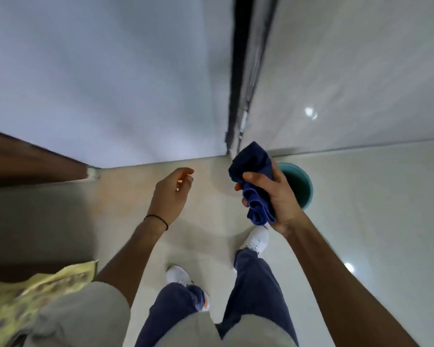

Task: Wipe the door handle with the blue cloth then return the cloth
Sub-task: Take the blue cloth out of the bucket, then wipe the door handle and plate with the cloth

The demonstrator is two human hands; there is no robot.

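Your right hand [276, 196] is closed around the bunched blue cloth [254, 181], holding it above the floor and in front of a teal bucket [302, 182] by the wall. Your left hand [171, 194] hangs empty, fingers loosely spread. The door handle isn't in view.

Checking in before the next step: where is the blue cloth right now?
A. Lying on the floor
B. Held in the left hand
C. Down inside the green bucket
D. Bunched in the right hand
D: the blue cloth is bunched in the right hand, held above the green bucket, while the left hand is open and holds nothing.
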